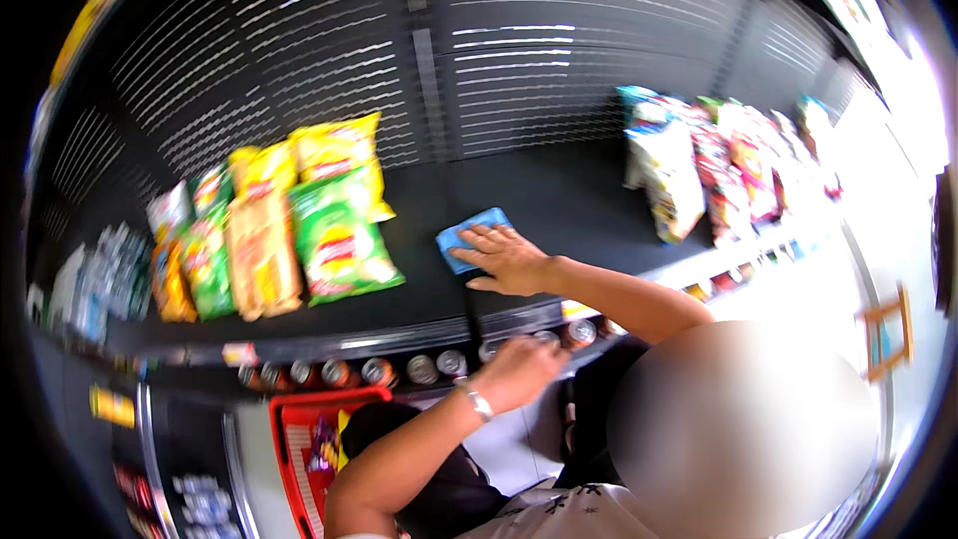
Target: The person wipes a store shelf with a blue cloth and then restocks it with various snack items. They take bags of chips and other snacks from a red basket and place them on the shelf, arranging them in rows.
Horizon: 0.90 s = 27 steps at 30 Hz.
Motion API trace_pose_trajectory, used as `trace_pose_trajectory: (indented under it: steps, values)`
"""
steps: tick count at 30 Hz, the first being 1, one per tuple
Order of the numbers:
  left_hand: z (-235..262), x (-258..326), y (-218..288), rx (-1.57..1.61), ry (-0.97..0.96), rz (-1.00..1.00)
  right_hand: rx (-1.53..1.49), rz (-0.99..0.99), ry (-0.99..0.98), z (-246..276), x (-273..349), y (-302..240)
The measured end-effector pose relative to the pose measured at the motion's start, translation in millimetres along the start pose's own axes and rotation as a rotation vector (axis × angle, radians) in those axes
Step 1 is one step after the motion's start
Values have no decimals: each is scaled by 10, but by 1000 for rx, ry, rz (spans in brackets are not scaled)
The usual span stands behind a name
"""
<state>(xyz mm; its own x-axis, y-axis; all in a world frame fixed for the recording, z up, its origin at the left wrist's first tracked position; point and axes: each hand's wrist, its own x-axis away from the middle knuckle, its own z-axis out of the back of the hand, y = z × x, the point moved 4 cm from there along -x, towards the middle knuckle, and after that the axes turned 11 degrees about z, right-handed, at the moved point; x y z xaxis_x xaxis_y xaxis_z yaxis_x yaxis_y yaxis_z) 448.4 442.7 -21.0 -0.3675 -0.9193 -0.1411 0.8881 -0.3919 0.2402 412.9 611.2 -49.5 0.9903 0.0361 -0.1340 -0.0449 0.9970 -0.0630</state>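
Observation:
My right hand (pixel 507 258) lies flat with its fingers spread on a folded blue cloth (pixel 454 243), pressing it against the black shelf (pixel 559 180). Some of the cloth shows beyond the fingertips and beside the thumb. Lower down, my left hand (pixel 519 371), with a bracelet on its wrist, is at the shelf's front edge, above the row of cans. Its fingers are curled in and slightly blurred; nothing shows in them. Left of the cloth stand a green chip bag (pixel 339 245) and a yellow chip bag (pixel 344 145).
More snack bags (pixel 264 250) and clear bottles (pixel 115 269) stand at the left. Another group of bags (pixel 669 175) is at the right. Can tops (pixel 379 371) line the level below. A red basket (pixel 284 449) with packets sits on the floor. A wooden stool (pixel 888 334) stands far right.

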Motion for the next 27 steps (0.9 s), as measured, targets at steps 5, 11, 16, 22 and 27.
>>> trace_pose_trajectory:
  steps: [5, 11, 16, 22, 27]
  values:
    - [92, -27, -56, 35, -6, 31, 67, -386, 6, 138, 923, 446]
    - [77, -66, -29, 51, -31, 37, -6, -486, 403, 528, 1602, 639]
    - [43, -87, -64, 65, -60, 49, 290, -803, 840, 1196, 2144, 746]
    - [-24, -148, -53, 51, -107, 41, 295, -1093, 660, 1007, 2783, 1453]
    - [-67, -200, -92, 40, -104, 41, 287, -1314, 766, 873, 2818, 1519]
